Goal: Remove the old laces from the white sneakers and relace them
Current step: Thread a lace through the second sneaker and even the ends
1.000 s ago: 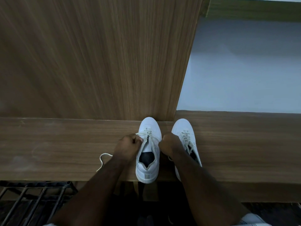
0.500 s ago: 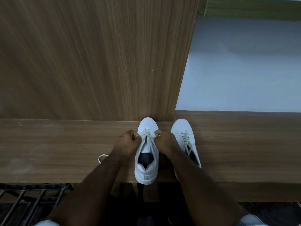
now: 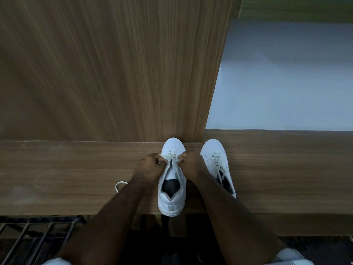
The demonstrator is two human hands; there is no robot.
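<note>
Both hands, left hand (image 3: 150,165) and right hand (image 3: 192,164), pinch the lace (image 3: 172,157) over the near sneaker (image 3: 172,188); soft, limp cord, probably best gripped near its eyelets.

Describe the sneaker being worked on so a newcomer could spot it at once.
Find the wooden ledge below the upright wood panel. Two white sneakers stand side by side there, toes toward the panel. It is the left sneaker, whose laces the left hand and right hand pinch.

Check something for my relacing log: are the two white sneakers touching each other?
Apart. The head view shows bare wooden shelf between left sneaker and right sneaker.
</note>
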